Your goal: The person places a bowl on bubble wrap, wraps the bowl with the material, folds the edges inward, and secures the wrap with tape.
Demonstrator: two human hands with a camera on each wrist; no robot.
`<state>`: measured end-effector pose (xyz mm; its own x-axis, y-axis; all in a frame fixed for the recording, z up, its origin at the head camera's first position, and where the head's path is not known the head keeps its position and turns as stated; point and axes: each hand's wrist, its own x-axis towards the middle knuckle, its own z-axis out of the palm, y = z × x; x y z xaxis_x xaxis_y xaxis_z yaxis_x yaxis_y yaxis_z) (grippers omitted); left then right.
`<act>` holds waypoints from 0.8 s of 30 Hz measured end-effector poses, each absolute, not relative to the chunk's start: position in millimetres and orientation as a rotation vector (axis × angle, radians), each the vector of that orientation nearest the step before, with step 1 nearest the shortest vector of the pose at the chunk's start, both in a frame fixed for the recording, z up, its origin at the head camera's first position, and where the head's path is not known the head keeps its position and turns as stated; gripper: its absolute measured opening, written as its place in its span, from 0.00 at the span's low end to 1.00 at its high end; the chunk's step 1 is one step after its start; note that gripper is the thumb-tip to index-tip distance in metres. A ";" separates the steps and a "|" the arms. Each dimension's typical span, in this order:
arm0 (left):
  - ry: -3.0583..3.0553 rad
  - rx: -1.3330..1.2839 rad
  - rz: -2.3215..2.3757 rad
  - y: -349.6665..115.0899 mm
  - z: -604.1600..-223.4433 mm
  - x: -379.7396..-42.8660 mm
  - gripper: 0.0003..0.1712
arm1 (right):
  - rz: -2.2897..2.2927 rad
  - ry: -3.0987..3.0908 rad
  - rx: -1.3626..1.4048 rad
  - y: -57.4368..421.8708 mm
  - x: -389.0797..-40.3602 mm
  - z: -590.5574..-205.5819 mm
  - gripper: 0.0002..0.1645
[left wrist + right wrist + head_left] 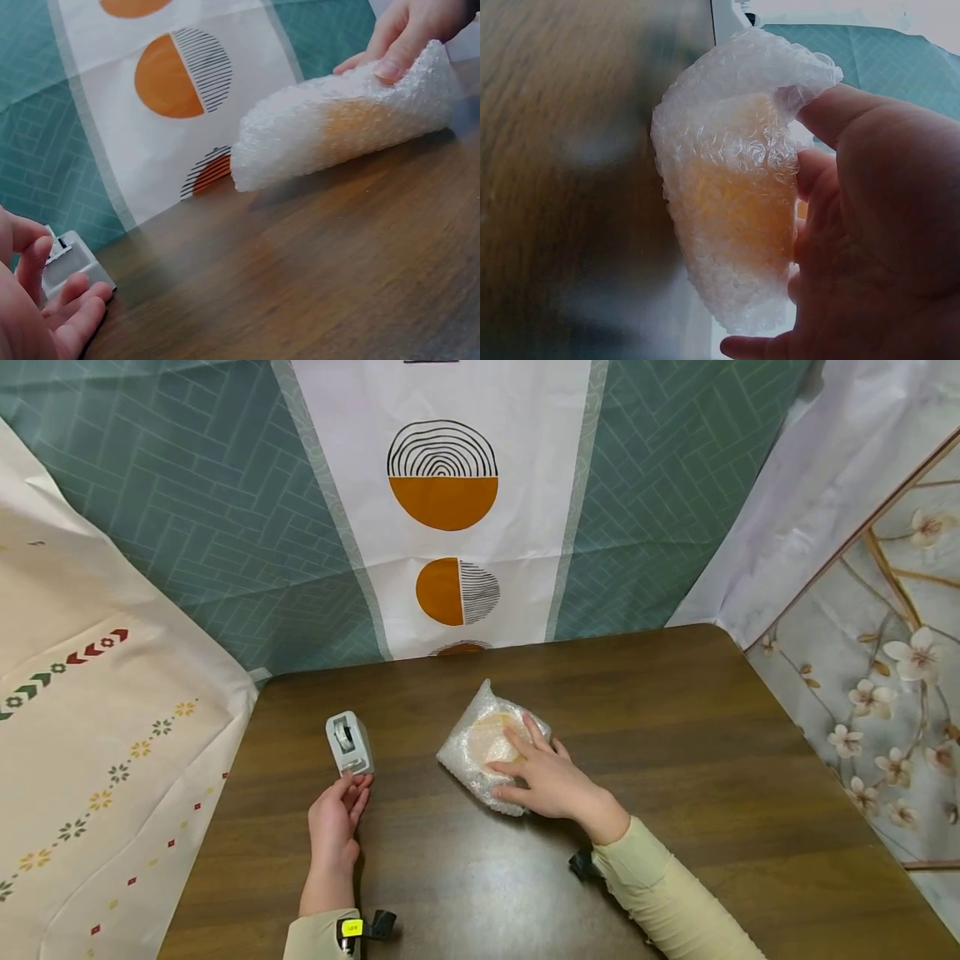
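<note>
A bubble-wrapped package [468, 752] with something round and orange-yellow inside lies on the table; the wrap blurs what it is. My right hand [551, 777] rests on top of it, fingers spread across the wrap, as the right wrist view also shows from the side. To the left stands a light grey tape dispenser [360, 747] with a roll of tape [344, 735] in it. At its near, cutter end, my left hand [335, 818] pinches the tape's end between thumb and forefinger. Its other fingers lie loosely bent beside the dispenser [79, 266].
The brown wooden table [675, 727] carries the package and dispenser. Behind it hangs a green and white patterned cloth [637, 485], with a cream cloth [112, 693] on the left and a floral one [877, 718] on the right.
</note>
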<state>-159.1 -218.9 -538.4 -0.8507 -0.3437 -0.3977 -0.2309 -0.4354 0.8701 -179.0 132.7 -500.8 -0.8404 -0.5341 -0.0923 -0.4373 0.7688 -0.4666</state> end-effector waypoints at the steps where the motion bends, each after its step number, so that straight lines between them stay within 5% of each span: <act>1: -1.616 0.831 -2.480 -219.0 -537.8 -159.1 0.15 | -0.641 2.746 -0.766 132.8 -179.2 -500.6 0.30; 24: -1.965 0.760 -2.396 -237.3 -539.3 -163.4 0.13 | -0.640 2.746 -0.762 131.5 -178.7 -498.8 0.31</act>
<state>-163.4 -237.3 -539.3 -0.8853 -0.2568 -0.3877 -0.3299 -0.2408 0.9128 -178.7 131.5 -498.8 -0.8410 -0.5330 -0.0933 -0.4369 0.7706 -0.4641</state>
